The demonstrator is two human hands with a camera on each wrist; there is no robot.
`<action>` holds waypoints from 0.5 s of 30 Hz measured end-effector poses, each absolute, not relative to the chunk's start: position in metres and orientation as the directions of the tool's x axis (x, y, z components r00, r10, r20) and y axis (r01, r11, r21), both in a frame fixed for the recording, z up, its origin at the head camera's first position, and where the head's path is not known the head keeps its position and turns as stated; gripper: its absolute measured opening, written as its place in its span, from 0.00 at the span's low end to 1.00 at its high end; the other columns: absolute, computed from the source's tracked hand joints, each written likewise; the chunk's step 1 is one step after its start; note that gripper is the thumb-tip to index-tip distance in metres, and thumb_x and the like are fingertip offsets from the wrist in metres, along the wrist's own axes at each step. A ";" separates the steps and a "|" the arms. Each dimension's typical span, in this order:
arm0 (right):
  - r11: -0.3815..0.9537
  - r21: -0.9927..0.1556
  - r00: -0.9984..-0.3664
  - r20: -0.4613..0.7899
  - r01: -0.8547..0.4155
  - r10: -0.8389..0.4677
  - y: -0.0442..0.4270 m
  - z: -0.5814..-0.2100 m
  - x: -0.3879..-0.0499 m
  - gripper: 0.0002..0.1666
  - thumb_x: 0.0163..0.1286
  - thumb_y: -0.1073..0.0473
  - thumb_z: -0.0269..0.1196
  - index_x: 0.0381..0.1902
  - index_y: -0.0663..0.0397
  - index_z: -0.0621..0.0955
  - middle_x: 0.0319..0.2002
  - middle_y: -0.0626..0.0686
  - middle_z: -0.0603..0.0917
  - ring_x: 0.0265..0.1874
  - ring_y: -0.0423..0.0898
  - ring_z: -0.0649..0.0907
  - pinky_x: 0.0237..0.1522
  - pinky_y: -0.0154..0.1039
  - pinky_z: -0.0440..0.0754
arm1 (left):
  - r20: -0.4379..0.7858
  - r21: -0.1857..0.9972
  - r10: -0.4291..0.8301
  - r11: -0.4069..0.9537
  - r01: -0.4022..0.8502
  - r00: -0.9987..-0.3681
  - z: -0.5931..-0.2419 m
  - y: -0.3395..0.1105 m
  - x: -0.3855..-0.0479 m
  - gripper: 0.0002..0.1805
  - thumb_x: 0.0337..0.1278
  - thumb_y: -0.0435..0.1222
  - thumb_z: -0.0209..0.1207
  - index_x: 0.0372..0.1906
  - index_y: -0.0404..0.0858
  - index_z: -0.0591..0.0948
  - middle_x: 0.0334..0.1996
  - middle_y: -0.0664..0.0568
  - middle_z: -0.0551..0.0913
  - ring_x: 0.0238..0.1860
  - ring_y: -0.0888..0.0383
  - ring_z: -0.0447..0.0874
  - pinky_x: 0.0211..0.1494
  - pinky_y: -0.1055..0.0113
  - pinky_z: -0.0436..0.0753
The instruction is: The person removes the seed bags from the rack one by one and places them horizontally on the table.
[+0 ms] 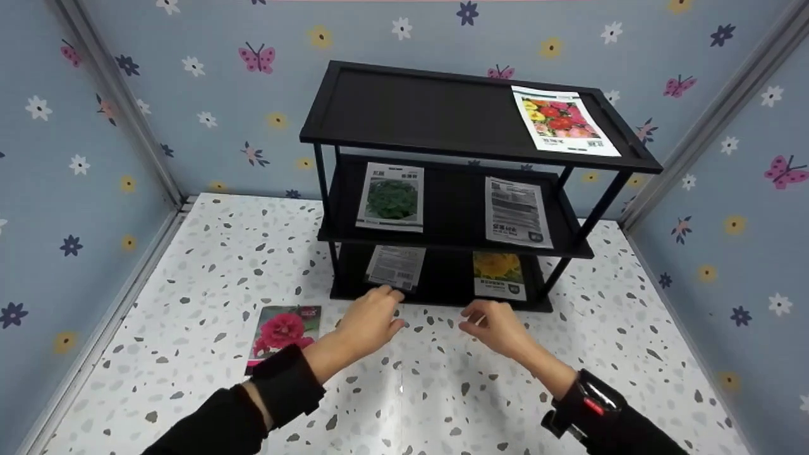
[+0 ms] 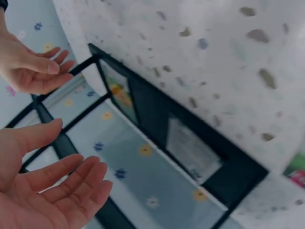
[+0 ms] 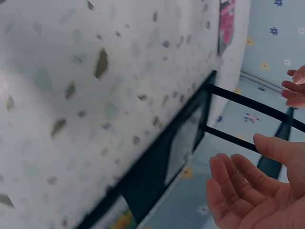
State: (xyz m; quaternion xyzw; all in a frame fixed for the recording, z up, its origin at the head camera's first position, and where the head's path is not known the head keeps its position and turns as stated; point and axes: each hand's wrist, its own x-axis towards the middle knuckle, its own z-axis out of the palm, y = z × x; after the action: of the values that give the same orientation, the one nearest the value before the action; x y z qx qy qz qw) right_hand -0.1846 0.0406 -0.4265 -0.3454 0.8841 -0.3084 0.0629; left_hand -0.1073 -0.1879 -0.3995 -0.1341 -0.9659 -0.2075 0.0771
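My left hand (image 1: 370, 322) hovers in front of the lower tier of a black three-tier shelf (image 1: 436, 120), its fingers loosely bent with nothing in them. To its right, my right hand (image 1: 496, 325) is likewise bare, palm showing in the right wrist view. Nearest the left hand on the bottom tier lies a grey text-side seed packet (image 1: 396, 267). A yellow-flower seed packet (image 1: 499, 275) lies near the right hand. On the floor to the left is a pink-flower seed packet (image 1: 284, 332), partly covered by my left forearm.
The middle tier carries a green-leaf packet (image 1: 392, 197) and a grey text-side packet (image 1: 518, 212). A multicoloured-flower packet (image 1: 564, 120) lies at the right of the top tier. Flowered blue panels (image 1: 221, 95) enclose the speckled white surface (image 1: 208, 265) on the back and sides.
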 end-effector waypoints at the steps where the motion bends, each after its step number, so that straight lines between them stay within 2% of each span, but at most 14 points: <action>1: 0.570 -0.587 -0.749 0.099 -0.576 -0.655 0.042 -0.418 -0.186 0.08 0.58 0.63 0.62 0.34 0.62 0.80 0.27 0.53 0.82 0.24 0.45 0.80 0.27 0.32 0.78 | 0.191 0.386 0.241 0.873 0.298 -0.952 -0.391 -0.185 -0.109 0.19 0.47 0.34 0.63 0.44 0.27 0.77 0.39 0.40 0.77 0.40 0.46 0.76 0.39 0.59 0.78; 7: 0.613 -0.536 -0.758 0.081 -0.580 -0.647 0.053 -0.362 -0.192 0.09 0.58 0.61 0.62 0.35 0.61 0.80 0.28 0.52 0.82 0.25 0.43 0.80 0.28 0.33 0.78 | 0.110 0.407 0.286 0.860 0.306 -0.952 -0.337 -0.167 -0.121 0.21 0.51 0.37 0.60 0.49 0.29 0.75 0.45 0.41 0.76 0.45 0.47 0.76 0.44 0.60 0.77; 15: 0.627 -0.457 -0.756 0.176 -0.630 -0.631 0.067 -0.297 -0.200 0.09 0.60 0.60 0.61 0.35 0.60 0.80 0.29 0.51 0.82 0.25 0.42 0.80 0.28 0.35 0.79 | 0.111 0.319 0.312 0.888 0.331 -0.944 -0.267 -0.141 -0.140 0.23 0.55 0.41 0.56 0.54 0.33 0.72 0.47 0.45 0.74 0.47 0.52 0.74 0.48 0.64 0.75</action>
State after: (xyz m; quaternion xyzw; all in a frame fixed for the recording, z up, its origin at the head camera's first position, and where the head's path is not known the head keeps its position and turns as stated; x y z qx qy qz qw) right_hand -0.1996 0.0670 -0.2974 -0.3495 0.9021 -0.2532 0.0005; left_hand -0.1403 -0.1412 -0.2672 -0.1657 -0.9712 -0.1689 0.0283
